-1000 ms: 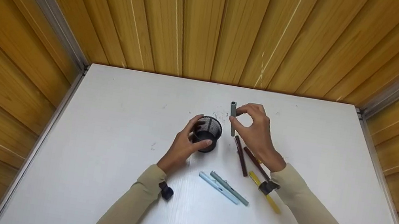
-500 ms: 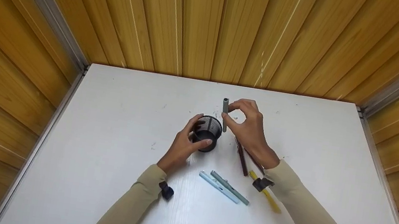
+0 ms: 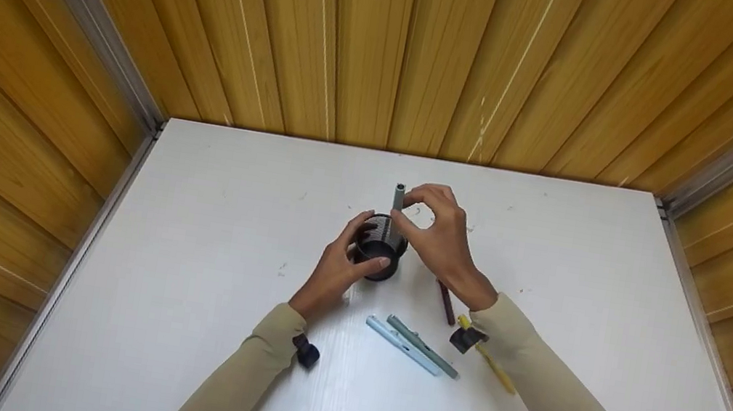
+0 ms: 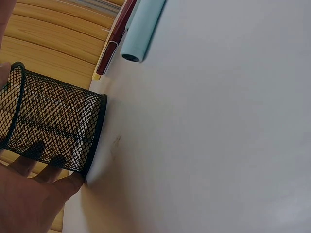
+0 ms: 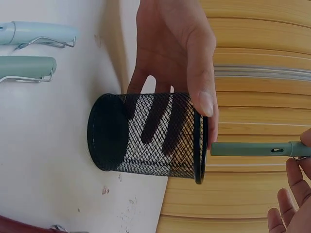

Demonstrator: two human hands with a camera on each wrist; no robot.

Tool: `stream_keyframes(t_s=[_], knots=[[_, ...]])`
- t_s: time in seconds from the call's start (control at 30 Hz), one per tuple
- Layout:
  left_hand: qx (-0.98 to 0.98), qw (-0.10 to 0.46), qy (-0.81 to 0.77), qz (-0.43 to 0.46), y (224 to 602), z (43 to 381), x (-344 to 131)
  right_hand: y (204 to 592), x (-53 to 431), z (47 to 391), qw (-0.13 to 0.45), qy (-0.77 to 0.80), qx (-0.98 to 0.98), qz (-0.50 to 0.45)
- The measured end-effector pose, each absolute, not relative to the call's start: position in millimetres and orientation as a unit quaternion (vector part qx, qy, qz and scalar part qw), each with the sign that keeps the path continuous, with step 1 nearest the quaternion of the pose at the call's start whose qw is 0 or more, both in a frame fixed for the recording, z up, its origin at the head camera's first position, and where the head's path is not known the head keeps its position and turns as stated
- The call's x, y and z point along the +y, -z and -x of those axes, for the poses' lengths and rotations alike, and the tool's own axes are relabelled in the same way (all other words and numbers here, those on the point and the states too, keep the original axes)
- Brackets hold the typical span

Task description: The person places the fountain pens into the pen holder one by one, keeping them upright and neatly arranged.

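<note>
My left hand (image 3: 339,264) holds a black mesh pen holder (image 3: 380,250), which stands upright on the white table. Its fingers wrap the far side and the thumb lies at the near rim. Between thumb and fingertips, my right hand (image 3: 445,240) pinches a grey-green pen (image 3: 398,197) upright above the holder. In the right wrist view the lower end of this pen (image 5: 248,149) is right at the holder's mouth. The holder's mesh wall (image 5: 155,141) shows no pens inside, only the left fingers behind it.
A light blue pen (image 3: 403,346) and a second grey-green pen (image 3: 423,347) lie side by side in front of the holder. A dark red pen (image 3: 446,304) and a yellow pen (image 3: 496,370) lie partly under the right forearm. Wood-patterned panels (image 3: 391,48) enclose the table.
My right hand has carried the grey-green pen left, from beside the holder to over its mouth. The left hand and the holder have stayed in place.
</note>
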State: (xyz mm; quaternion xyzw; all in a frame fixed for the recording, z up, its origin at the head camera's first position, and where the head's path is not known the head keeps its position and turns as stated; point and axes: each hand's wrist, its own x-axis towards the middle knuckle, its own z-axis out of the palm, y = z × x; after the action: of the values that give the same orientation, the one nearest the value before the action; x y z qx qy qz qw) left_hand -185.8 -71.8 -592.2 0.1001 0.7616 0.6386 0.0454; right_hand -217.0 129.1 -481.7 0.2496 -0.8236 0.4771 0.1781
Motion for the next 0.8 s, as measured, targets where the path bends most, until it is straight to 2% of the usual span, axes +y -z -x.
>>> stream_keyframes(t_s=[0.17, 0.53, 0.8], knots=[[0.764, 0.048, -0.636, -0.096, 592.3, 185.5, -71.8, 491.6, 122.7, 215.5, 0.169, -0.473, -0.826, -0.256], [0.769, 0.038, -0.63, -0.103, 593.3, 187.3, -72.8, 512.6, 115.7, 212.7, 0.109, -0.47, -0.843, -0.24], [0.777, 0.04, -0.62, -0.101, 593.1, 187.6, -73.1, 522.2, 112.8, 212.1, 0.107, -0.459, -0.848, -0.244]])
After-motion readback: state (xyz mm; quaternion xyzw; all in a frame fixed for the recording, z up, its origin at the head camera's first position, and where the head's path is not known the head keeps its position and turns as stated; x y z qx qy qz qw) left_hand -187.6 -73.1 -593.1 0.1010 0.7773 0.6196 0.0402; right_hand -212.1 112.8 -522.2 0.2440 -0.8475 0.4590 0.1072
